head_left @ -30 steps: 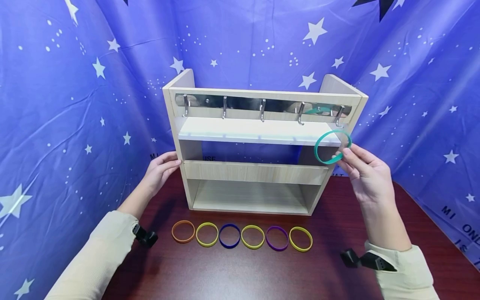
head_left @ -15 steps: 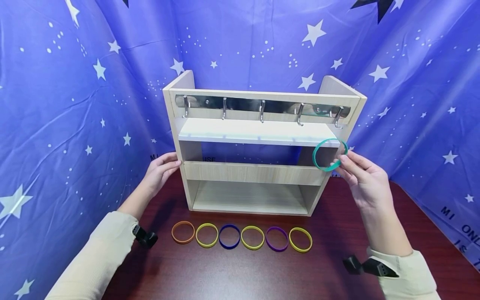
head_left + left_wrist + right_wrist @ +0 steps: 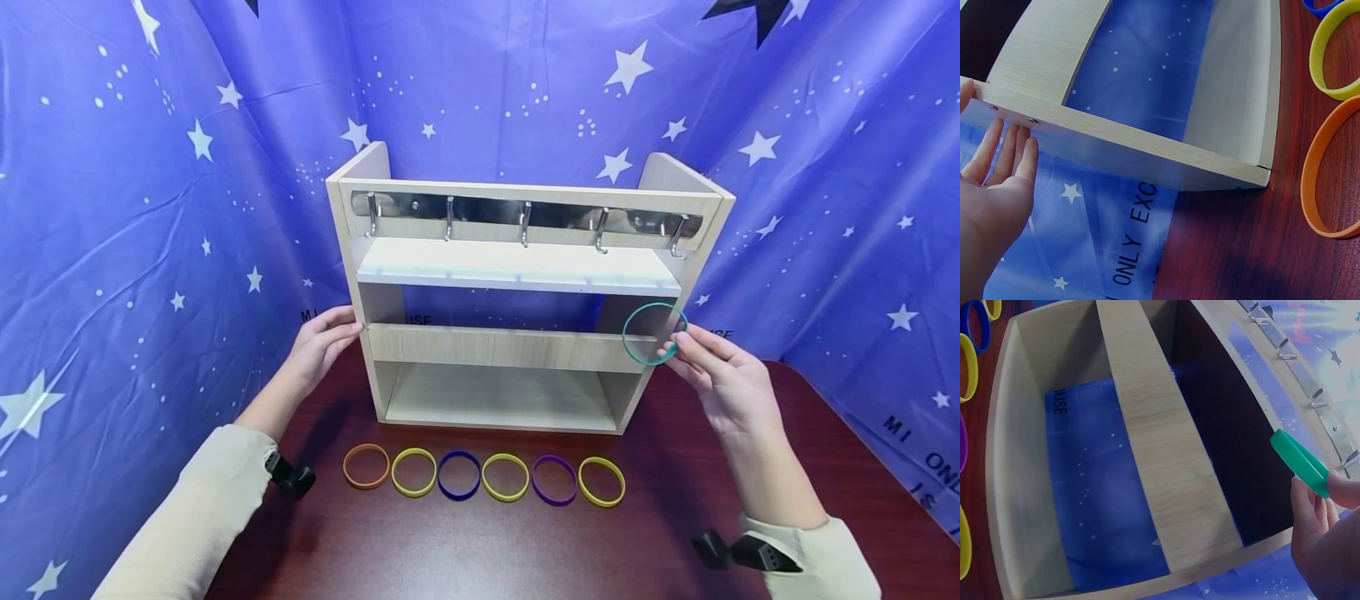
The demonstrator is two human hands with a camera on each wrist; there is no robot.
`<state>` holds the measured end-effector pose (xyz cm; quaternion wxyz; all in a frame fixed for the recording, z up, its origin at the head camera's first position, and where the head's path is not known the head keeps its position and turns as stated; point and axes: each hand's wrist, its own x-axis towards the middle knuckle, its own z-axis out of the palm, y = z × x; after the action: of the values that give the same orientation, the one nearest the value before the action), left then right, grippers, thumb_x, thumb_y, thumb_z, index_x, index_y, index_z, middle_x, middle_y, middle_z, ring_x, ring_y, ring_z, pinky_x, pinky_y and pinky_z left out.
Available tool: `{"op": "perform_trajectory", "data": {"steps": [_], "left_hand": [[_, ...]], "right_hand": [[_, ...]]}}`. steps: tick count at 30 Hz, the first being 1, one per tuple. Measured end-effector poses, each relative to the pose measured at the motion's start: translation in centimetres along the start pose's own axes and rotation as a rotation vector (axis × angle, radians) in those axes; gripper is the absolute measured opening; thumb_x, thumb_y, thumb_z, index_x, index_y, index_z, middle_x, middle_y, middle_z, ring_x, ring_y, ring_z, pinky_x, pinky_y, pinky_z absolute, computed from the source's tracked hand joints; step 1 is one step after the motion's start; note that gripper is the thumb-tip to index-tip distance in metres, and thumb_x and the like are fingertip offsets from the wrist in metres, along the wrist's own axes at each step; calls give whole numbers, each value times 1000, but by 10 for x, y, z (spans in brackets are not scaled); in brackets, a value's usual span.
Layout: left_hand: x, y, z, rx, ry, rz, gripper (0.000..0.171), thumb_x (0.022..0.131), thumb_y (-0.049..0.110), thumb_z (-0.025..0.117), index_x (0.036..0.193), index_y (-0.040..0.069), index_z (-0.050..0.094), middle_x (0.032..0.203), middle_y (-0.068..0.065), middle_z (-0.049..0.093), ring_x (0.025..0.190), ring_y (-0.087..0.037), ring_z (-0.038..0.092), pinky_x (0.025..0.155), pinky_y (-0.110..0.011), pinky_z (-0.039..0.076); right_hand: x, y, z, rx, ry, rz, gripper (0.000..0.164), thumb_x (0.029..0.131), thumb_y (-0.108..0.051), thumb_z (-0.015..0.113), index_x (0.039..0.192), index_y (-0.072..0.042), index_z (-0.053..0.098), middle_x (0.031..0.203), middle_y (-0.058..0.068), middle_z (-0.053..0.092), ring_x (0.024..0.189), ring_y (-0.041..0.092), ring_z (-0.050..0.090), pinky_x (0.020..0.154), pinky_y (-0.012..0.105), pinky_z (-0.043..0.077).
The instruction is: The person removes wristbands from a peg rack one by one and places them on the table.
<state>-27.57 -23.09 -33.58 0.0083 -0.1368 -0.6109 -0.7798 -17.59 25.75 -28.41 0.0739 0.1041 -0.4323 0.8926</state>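
Observation:
My right hand [image 3: 735, 375] pinches a teal-green silicone wristband [image 3: 1294, 459] between thumb and fingers, in front of the right side of a pale wooden shelf unit [image 3: 510, 346]. In the head view the band stands below the rightmost hook [image 3: 678, 237]. My left hand [image 3: 324, 346] touches the unit's left side, its fingertips on the outer face and the thumb at the front edge in the left wrist view. A metal hook rail [image 3: 487, 207] with several bare hooks runs along the unit's top front.
In front of the unit, a row of wristbands lies on the dark red table [image 3: 480, 558]: orange [image 3: 346, 472], dark blue [image 3: 459, 497], purple [image 3: 555, 502] and several yellow [image 3: 602, 505]. A blue star-patterned curtain [image 3: 480, 83] surrounds the table.
My right hand has moved down with the teal-green wristband, from just under the rightmost hook to about the height of the middle crossboard. The left hand keeps its place.

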Motion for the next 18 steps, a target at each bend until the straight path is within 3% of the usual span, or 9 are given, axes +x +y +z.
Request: {"op": "perform_trajectory", "data": {"steps": [10,18], "left_hand": [[-1,2,2,1,10,-3,29,91,-4,50,98,20,64,97,9,66,93,-1,63,88,-12,51],[0,1,1,-4,9,0,31,91,-5,49,98,20,65,97,9,66,92,-1,64,87,-12,51]], "right_hand": [[-2,9,-17,-32,25,77,26,91,11,51,90,0,74,83,11,76,74,20,74,71,28,61],[-6,17,-29,-55,0,82,28,92,11,50,91,-1,75,83,10,76,76,18,74,73,28,61]]}}
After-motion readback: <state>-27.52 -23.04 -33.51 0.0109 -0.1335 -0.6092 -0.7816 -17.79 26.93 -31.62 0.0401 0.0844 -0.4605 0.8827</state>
